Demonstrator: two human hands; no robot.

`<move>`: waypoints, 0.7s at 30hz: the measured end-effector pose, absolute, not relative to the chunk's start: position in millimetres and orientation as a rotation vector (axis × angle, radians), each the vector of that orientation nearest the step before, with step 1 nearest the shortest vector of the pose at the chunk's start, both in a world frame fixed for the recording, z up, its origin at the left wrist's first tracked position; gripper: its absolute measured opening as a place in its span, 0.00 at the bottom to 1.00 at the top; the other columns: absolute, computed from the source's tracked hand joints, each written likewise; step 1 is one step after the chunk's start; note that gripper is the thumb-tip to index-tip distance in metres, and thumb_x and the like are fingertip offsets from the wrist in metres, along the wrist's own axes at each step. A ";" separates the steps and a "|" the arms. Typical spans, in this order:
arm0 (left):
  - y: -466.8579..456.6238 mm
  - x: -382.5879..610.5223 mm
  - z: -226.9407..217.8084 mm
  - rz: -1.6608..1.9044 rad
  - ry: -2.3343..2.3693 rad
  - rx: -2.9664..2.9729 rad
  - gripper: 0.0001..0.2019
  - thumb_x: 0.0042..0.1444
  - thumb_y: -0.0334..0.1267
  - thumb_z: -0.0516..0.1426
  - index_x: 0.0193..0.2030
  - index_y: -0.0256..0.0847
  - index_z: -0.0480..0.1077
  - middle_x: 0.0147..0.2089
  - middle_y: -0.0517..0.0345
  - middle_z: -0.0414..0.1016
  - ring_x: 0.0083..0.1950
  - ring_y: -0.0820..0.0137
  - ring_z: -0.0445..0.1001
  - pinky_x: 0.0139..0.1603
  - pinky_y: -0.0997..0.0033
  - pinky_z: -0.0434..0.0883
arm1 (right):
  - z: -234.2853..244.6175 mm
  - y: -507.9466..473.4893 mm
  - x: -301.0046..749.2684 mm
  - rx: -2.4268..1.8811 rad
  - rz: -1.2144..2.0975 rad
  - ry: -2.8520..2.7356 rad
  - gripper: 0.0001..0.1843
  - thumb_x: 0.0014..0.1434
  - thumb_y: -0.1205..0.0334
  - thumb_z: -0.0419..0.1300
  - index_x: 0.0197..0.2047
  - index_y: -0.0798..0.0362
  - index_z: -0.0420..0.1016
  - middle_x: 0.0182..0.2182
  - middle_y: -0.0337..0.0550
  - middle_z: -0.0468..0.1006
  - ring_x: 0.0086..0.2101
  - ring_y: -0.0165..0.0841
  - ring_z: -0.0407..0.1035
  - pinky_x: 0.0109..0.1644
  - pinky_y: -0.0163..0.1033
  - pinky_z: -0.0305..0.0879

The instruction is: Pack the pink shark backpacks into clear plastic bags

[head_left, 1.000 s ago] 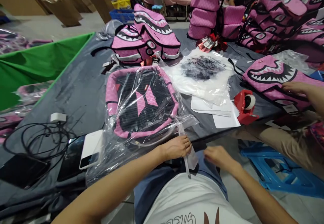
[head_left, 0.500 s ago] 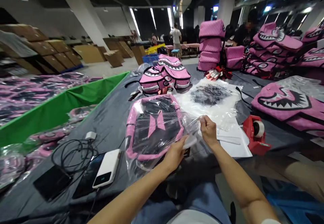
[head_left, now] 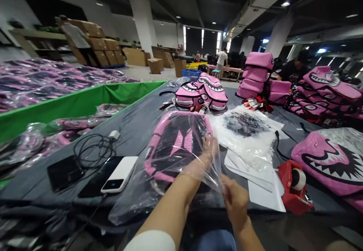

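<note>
A pink and black backpack lies on the dark table inside a clear plastic bag. My left hand reaches under the bag's open flap, fingers spread against the film beside the backpack. My right hand is closed, pinching the bag's near edge at the table front and holding it up.
A red tape dispenser and white sheets lie to the right. A white power bank, phones and cables sit left. Stacks of pink shark-mouth backpacks stand behind and right. A green bin holds bagged packs. People stand far back.
The camera has tilted up. My left hand slid from the bag's edge to inside its opening. My right hand came back toward me, still gripping the plastic.
</note>
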State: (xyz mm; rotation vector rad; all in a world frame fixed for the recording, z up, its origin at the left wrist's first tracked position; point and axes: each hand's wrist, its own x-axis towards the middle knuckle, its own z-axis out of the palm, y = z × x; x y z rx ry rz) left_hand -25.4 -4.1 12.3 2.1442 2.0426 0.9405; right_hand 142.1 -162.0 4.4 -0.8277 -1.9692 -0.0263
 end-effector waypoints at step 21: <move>-350.4 -212.1 -74.2 1.550 2.809 1.193 0.19 0.61 0.55 0.55 0.28 0.43 0.66 0.28 0.59 0.68 0.32 0.67 0.68 0.41 0.64 0.67 | -62.7 -193.8 222.2 -1.565 0.255 -1.629 0.21 0.60 0.38 0.58 0.33 0.48 0.67 0.19 0.37 0.74 0.20 0.34 0.72 0.27 0.36 0.65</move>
